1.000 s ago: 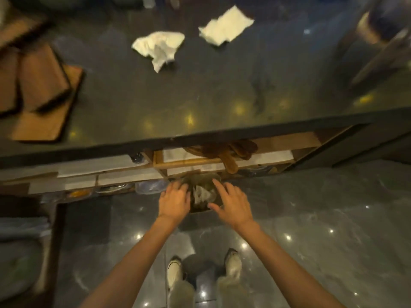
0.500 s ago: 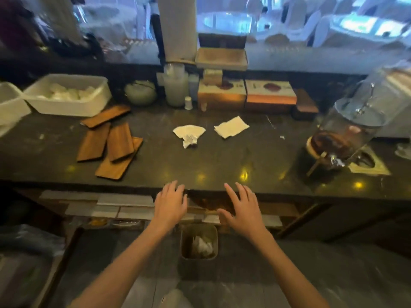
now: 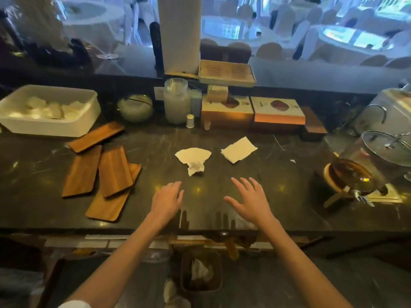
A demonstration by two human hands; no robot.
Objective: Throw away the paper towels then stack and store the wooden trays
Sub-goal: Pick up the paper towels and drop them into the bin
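Two paper towels lie on the dark counter (image 3: 289,207) just beyond the hands. The crumpled paper towel (image 3: 193,159) sits just ahead of the left hand (image 3: 166,200), slightly to its right; the flat paper towel (image 3: 239,149) lies farther out, ahead of the right hand (image 3: 251,202) and a little to its left. The two are near each other but apart.

Both hands hover palm-down over the near part of the counter, fingers spread and empty — neither touches a towel.

Well to the left of the left hand lie the wooden trays: one tray (image 3: 114,171) overlaps a lower tray (image 3: 111,203), another tray (image 3: 81,172) lies just beside them, and a fourth tray (image 3: 95,136) sits farther back, tilted, against a white tub (image 3: 47,127).

Below the counter edge, nearer than both hands and between the forearms, a small bin (image 3: 201,287) stands on the floor — white paper shows inside it.
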